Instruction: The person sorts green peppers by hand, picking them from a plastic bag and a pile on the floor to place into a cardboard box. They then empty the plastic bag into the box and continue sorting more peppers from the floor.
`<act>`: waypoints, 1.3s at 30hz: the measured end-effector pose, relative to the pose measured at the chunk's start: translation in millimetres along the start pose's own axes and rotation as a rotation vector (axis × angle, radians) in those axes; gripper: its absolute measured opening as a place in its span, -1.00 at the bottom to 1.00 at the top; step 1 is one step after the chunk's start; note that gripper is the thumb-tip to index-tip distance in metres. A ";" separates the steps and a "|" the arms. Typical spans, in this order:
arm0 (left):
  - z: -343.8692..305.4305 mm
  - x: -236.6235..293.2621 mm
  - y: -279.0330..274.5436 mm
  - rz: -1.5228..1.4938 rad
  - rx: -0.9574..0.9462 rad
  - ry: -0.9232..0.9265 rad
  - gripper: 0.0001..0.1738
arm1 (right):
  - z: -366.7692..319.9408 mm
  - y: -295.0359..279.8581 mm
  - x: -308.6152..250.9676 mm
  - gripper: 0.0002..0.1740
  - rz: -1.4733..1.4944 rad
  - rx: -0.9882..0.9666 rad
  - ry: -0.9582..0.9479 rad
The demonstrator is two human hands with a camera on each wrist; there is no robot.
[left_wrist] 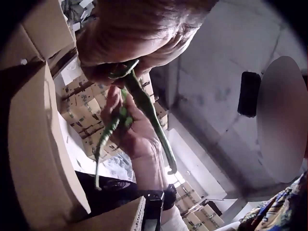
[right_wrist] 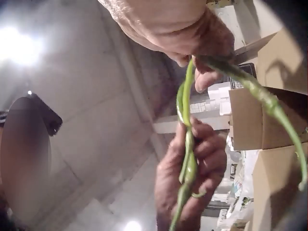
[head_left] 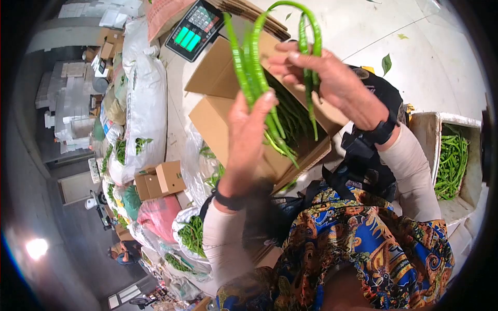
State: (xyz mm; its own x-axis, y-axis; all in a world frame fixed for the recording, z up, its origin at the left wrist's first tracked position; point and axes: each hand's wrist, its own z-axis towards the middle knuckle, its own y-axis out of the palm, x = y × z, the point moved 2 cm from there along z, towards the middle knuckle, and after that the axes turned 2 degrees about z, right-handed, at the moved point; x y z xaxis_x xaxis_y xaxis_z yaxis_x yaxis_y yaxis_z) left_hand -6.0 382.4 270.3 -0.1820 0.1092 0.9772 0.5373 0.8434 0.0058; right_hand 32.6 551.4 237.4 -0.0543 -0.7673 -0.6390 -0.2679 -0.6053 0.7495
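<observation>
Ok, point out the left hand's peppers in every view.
Head: peppers upper centre, gripped by the left hand, over the cardboard box.
Left wrist: peppers centre, hanging from the left hand at top.
Right wrist: peppers lower centre, in the left hand.
Shared landmark: the cardboard box, in all three.

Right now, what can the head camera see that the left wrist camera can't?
Only the head view shows the scale, the sacks and a white bin at the side. Only the left wrist view shows stacked boxes far off and a dark block on the grey surface behind. Both show the left hand and the right hand holding long green peppers by an open carton.
</observation>
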 end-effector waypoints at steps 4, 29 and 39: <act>-11.8 -8.2 -50.6 0.190 0.113 -0.102 -0.81 | 0.7 -25.8 -7.7 -0.62 -0.147 0.029 -0.090; 36.5 -7.7 -18.2 0.019 0.043 0.044 -0.80 | -7.9 5.8 43.6 -0.48 -0.456 -0.153 0.124; 23.7 -8.2 -5.8 0.237 -0.071 0.036 -0.74 | 7.0 7.2 36.5 -0.63 0.179 -0.194 0.180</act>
State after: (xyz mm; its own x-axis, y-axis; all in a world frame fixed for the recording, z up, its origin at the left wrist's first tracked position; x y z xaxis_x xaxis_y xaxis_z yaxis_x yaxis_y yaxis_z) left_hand -27.2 389.1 257.2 -0.0151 0.2797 0.9600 0.6182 0.7572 -0.2109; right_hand 22.0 520.5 218.2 0.0920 -0.8800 -0.4659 -0.0802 -0.4729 0.8775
